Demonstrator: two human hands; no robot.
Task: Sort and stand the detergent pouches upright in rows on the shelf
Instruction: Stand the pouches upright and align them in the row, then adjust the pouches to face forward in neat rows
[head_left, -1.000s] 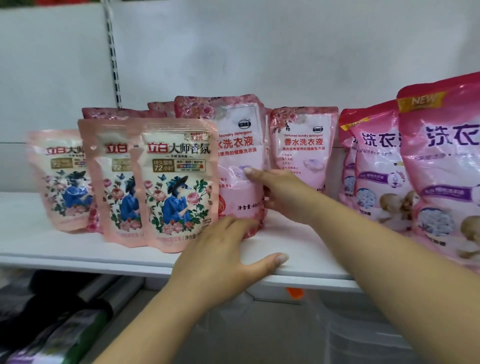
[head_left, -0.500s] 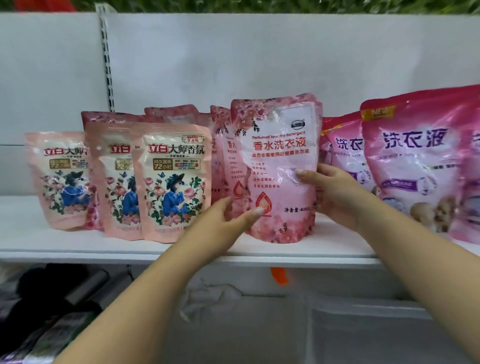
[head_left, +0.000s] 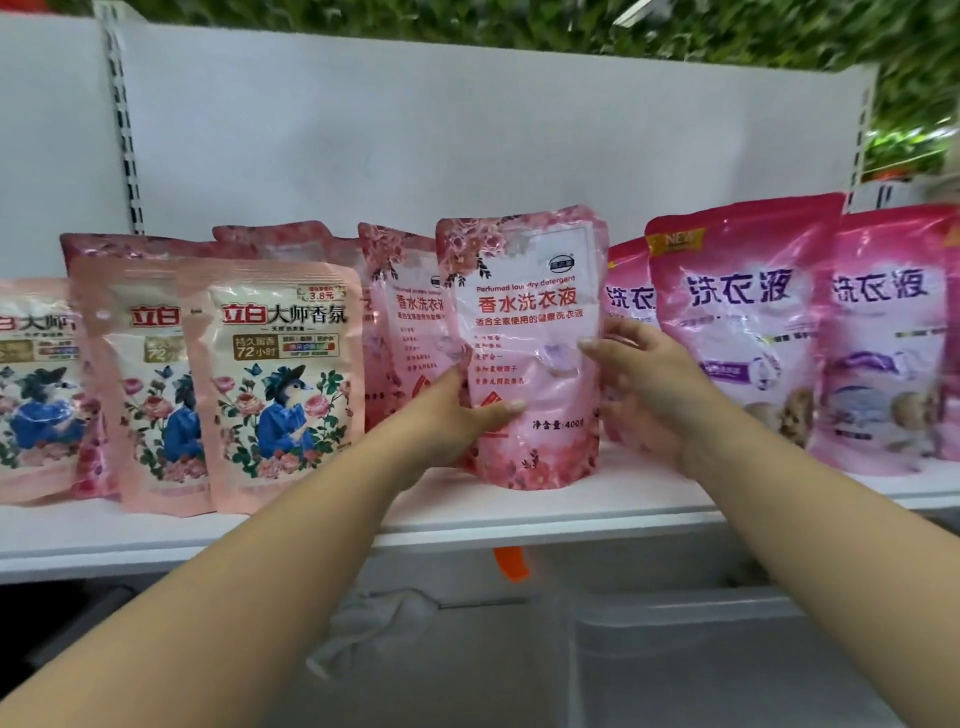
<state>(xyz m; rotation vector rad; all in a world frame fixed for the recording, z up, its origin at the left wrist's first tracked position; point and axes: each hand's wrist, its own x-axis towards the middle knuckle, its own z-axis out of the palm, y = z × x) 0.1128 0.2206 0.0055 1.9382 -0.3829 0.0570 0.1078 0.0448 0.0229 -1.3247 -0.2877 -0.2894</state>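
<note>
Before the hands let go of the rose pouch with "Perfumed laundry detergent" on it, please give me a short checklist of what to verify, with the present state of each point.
1. Both hands hold the rose pouch: ok. Left hand grips its left edge, right hand its right edge.
2. Pouch upright, label facing front: ok.
3. Pouch base resting on the shelf: cannot tell; its bottom sits near the front edge.
4. Same-kind pouch directly to its left: ok.
5. Gap to the magenta pouches on its right: cannot tell, the right hand hides it.
</note>
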